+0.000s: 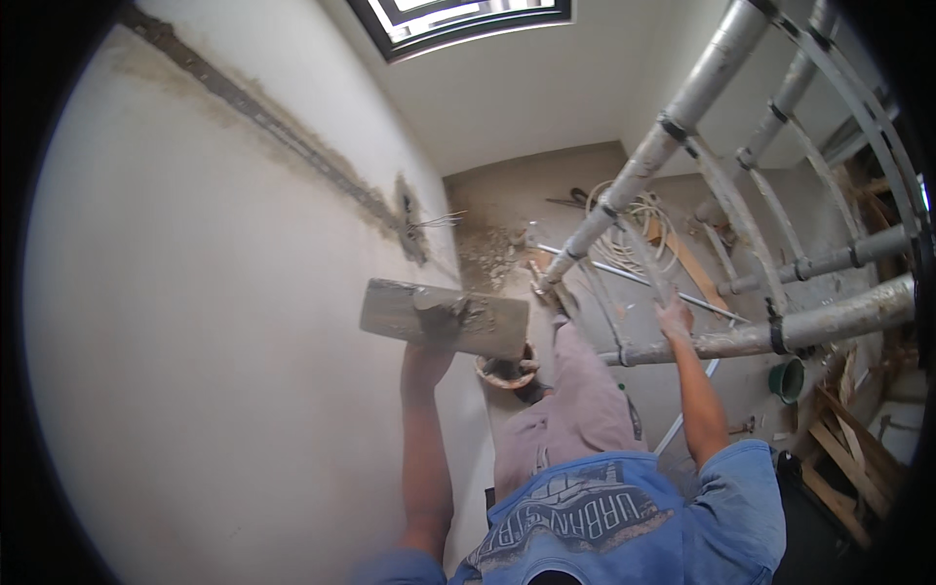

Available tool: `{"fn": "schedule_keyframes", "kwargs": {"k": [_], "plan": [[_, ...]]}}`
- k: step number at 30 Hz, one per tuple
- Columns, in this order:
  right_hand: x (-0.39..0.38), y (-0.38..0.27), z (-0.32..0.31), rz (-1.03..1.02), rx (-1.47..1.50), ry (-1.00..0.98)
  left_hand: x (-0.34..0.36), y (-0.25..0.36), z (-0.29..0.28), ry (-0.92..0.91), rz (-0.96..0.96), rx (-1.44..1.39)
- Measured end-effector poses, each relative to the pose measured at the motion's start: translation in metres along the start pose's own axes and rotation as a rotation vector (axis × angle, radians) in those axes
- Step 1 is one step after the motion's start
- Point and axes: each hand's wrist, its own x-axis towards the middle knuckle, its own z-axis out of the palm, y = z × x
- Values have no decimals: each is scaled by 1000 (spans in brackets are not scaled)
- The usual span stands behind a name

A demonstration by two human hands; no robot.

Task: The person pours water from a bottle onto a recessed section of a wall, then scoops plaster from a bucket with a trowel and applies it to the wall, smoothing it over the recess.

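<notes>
My left hand [427,363] is closed on a rectangular plastering trowel [497,324], which is smeared with wet grey mortar. The trowel is held up close to the white wall [224,341], and its plate hides part of my fingers. With my right hand [674,318] I grip a slim bar of a metal scaffold frame [721,180], just above a thick lower tube. Below the trowel, a bucket [507,375] with dark mortar in it stands on the floor, partly covered. A channel [263,122] filled with rough mortar slants down the wall to an opening with loose wires [439,221].
Rubble [492,258] lies along the wall's foot. Beyond the frame are coiled pale cable [648,219], a wooden plank [692,268] and a long thin pipe [624,273]. A green bucket [786,380] and scrap timber [843,458] lie to the right. A window [468,24] is at the far end.
</notes>
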Motion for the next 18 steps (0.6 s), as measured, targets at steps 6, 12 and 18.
{"fn": "schedule_keyframes", "kwargs": {"k": [6, 12, 18], "plan": [[-5, 3, -14, -21, -103, 62, -15, 5, -4, -3, 107, 145], [2, 8, -15, 64, -155, -7, -17, -50, -17, 171, 228, 135], [-57, -115, -89, -572, 88, 94, 4, -67, -7, 432, 347, 300]]}}
